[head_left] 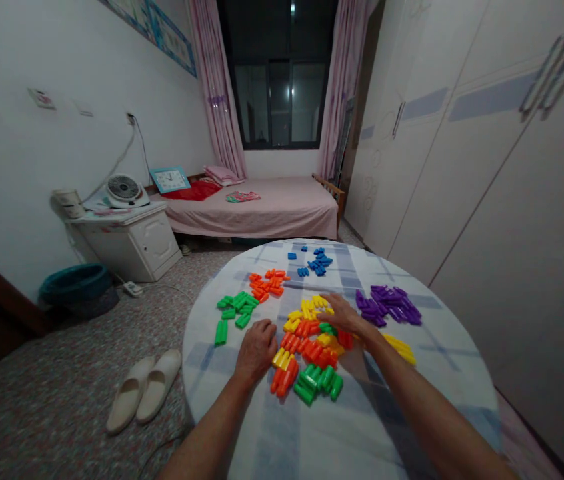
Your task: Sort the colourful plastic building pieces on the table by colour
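Observation:
My left hand [258,348] rests on the table, fingers bent and pressed together. Its fingertips are hidden, so what they may hold cannot be made out. Beside it lie orange plastic blocks [285,379] and a yellow block [282,359]. Over the mixed pile, my right hand [342,315] is open, its fingers apart above yellow blocks [309,309]. Below that hand are more orange blocks [318,353] and a small green block [328,329]. Nearer me sits a cluster of green blocks [318,381].
Sorted heaps lie around: green pieces [239,307], orange pieces [267,285], blue pieces [319,263], purple pieces [389,305] and long yellow pieces [399,349]. The round table [455,400] wears a checked cloth. Slippers [145,390] are on the floor at left; a bed [282,207] stands beyond.

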Demonstrator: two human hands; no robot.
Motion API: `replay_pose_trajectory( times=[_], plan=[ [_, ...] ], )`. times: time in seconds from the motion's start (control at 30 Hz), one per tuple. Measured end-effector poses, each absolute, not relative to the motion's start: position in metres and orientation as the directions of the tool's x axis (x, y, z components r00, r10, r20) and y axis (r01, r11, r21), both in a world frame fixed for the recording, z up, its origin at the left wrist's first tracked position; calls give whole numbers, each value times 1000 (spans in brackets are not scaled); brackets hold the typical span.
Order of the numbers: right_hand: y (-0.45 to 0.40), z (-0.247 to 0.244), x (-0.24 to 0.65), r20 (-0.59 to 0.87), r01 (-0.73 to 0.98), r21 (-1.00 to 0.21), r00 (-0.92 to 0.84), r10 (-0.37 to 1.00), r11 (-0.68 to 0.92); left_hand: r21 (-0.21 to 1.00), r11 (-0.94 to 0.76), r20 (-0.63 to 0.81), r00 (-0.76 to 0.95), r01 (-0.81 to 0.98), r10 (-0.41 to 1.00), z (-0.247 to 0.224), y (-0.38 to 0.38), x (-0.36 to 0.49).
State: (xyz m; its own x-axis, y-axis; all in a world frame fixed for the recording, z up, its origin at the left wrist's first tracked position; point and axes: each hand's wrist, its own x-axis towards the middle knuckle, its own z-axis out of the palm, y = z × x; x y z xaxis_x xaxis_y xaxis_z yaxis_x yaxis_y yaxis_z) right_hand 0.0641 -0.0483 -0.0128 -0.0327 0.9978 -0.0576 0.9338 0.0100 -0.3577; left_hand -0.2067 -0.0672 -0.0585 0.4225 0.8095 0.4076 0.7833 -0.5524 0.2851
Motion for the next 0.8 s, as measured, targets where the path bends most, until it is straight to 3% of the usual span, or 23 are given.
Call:
replay_pose_trajectory(
  times=[0.13, 0.27, 0.53, 0.8],
  plan=[
    [-22, -23, 37, -173, 949, -308, 16, 985, -69, 296, -547, 401, 418, 783, 815, -60, -67, -207],
    [-9, -28, 29, -194, 965, -245, 44, 980, -92, 301, -541, 396, 413, 785, 820, -60, -66, -207],
    [-24, -27, 29, -57, 982, -188, 2, 998, -13, 292, -542, 395, 417, 788, 819, -60, -66, -207],
    [-24, -29, 30, 50, 968, -252, 3, 999, 9, 280, -552, 398, 428, 785, 811, -58, -66, -207]
  ],
)
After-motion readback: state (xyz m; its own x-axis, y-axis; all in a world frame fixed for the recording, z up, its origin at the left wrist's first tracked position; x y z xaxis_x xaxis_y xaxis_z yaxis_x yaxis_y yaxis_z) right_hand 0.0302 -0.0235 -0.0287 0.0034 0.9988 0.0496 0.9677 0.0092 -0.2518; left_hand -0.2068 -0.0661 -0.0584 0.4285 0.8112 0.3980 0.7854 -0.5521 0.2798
